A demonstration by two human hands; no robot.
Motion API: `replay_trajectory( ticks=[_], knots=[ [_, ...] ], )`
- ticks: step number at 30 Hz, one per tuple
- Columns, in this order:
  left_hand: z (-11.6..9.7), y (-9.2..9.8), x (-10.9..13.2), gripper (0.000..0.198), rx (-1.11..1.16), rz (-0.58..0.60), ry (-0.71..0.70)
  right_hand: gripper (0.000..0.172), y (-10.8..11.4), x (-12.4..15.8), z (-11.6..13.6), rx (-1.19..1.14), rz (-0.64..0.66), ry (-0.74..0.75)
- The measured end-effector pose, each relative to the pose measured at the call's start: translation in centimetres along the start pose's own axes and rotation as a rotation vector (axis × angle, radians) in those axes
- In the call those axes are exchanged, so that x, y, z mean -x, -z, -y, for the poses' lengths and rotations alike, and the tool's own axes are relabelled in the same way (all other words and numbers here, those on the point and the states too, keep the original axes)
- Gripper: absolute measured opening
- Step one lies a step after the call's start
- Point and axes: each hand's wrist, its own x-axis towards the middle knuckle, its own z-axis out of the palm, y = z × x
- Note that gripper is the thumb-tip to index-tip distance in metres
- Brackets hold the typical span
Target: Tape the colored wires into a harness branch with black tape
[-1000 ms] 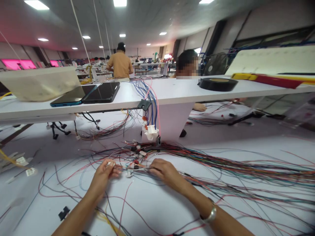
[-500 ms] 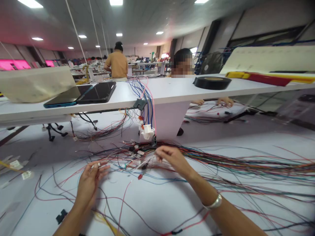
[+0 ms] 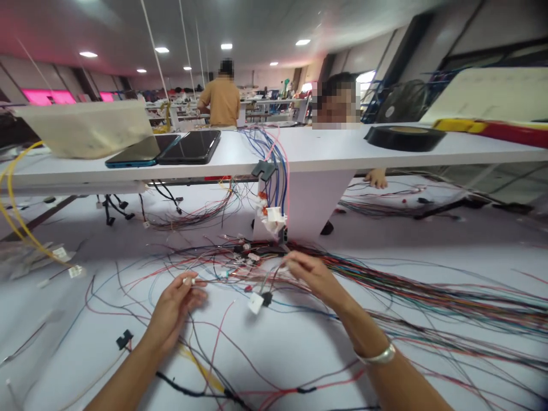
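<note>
A small white connector (image 3: 189, 281) is pinched between the thumb and fingers of my left hand (image 3: 174, 305), with wires running from it toward the right. My right hand (image 3: 315, 278) grips thin wires (image 3: 273, 275) at its fingertips. Below those wires a white connector block (image 3: 256, 303) hangs beside a black connector (image 3: 267, 298). Just behind my right hand a long bundle of coloured wires (image 3: 385, 285) stretches to the right. Loose connectors (image 3: 246, 251) lie tangled between my hands, a little farther back.
A raised white shelf (image 3: 317, 162) crosses ahead, carrying two phones (image 3: 190, 147), a roll of black tape (image 3: 405, 138) and a cream bin (image 3: 89, 128). Blue wires with a white connector (image 3: 275, 218) hang from its edge. A co-worker's hand (image 3: 377, 178) rests beyond the shelf.
The view has turned left, so everything sits farther right. The white block and black connector below my right hand now show clearly. My left hand still pinches the small white connector.
</note>
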Motion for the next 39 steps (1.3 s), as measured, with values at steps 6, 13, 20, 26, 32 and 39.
replay_trajectory(
  ticks=[6,13,20,26,32,39],
  knots=[
    [-1.2,-0.9,1.2,0.022,0.038,0.088,-0.045,0.027,-0.6,0.3,0.5,-0.011,-0.046,0.056],
    [0.6,-0.8,0.8,0.011,0.073,-0.050,0.009,0.036,-0.6,0.9,-0.5,-0.101,0.103,-0.026],
    [1.0,1.0,0.3,0.016,0.266,-0.271,0.008,0.049,-1.6,2.3,-2.3,-0.356,0.308,-0.113],
    [1.2,2.1,2.6,0.008,0.334,0.036,0.129,0.046,-1.9,2.2,-3.1,-0.285,-0.153,-0.156],
    [1.1,2.5,3.9,0.018,0.242,0.012,0.117,0.025,-2.9,1.7,-2.6,0.157,-0.207,-0.087],
    [-0.1,2.8,4.2,0.025,0.236,-0.050,0.087,0.017,-5.5,4.1,3.4,0.427,-0.291,0.289]
  ],
)
